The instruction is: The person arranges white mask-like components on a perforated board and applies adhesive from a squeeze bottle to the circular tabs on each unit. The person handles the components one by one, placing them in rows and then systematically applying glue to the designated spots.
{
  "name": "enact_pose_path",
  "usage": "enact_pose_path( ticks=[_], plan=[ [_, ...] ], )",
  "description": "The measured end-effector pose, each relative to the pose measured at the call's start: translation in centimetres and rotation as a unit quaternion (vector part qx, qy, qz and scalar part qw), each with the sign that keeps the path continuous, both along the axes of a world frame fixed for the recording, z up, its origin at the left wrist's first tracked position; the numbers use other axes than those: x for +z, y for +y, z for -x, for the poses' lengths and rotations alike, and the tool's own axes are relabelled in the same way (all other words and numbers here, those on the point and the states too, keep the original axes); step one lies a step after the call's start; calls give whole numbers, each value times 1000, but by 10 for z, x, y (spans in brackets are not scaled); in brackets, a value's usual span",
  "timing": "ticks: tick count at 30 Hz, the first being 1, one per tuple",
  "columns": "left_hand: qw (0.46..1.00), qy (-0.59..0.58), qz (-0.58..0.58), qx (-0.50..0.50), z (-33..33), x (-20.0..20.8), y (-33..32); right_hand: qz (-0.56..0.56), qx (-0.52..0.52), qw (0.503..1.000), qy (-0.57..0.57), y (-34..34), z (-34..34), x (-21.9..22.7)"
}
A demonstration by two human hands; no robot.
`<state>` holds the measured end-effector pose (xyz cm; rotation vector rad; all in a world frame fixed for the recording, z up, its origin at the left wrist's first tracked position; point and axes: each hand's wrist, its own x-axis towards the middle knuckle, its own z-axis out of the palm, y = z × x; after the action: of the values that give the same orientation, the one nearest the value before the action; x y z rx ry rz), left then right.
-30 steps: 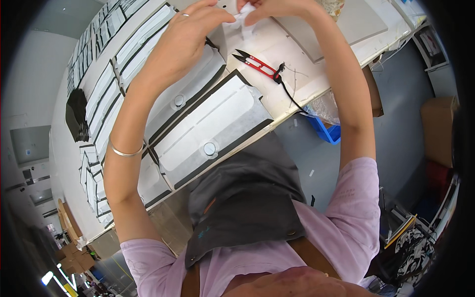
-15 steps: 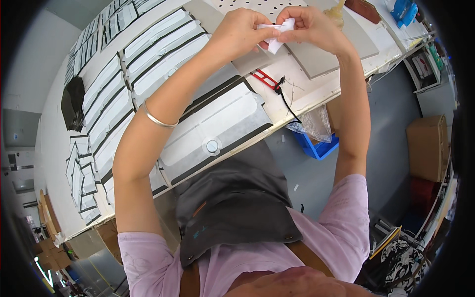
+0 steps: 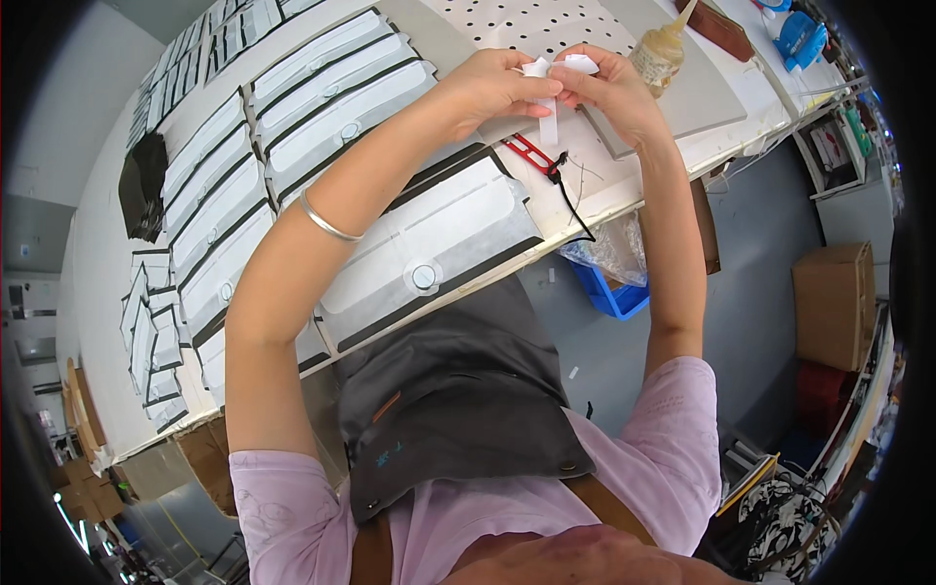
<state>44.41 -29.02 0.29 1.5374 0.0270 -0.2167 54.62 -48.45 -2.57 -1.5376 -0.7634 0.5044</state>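
Drawn nearer and lower since half a second ago, both hands; pinched between fingertips of left hand (image 3: 492, 86) and right hand (image 3: 609, 86), narrow white fabric strip (image 3: 549, 115), long axis hanging near-to-far below the grip, looped top bridging both, equally close to each; just nearer, red thread snips (image 3: 531, 154) on white worktable (image 3: 97, 253)

a long pale worktable (image 3: 624, 190) runs from seven o'clock up to one o'clock. white fabric panels with dark edging (image 3: 292, 117) lie in rows across its left half, one large panel (image 3: 439, 244) at the near edge. red thread snips (image 3: 531, 154) lie near centre, a grey board (image 3: 692, 93) and a glue bottle (image 3: 658, 54) at one o'clock, a perforated white sheet (image 3: 526, 24) at twelve.
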Motion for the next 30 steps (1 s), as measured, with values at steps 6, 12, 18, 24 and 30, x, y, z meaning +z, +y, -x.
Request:
enact_pose_path(
  ticks=[6, 12, 18, 24, 30],
  plan=[
    [1000, 11, 12, 23, -4, -7, 2, -27, 28, 998, -53, -2, 12, 12],
    [999, -2, 38, 19, -12, -14, 2, 0, -17, 991, -134, 5, 5, 8],
    [999, -25, 35, 28, -14, -12, -4, 46, -48, 976, -209, 13, 9, 16],
    [996, -24, 76, 39, -19, -17, -1, 7, -7, 994, -108, 10, 14, 21],
    [995, -13, 64, 82, -16, -16, 0, 8, -95, 976, -194, 1, 22, 18]
  ],
)
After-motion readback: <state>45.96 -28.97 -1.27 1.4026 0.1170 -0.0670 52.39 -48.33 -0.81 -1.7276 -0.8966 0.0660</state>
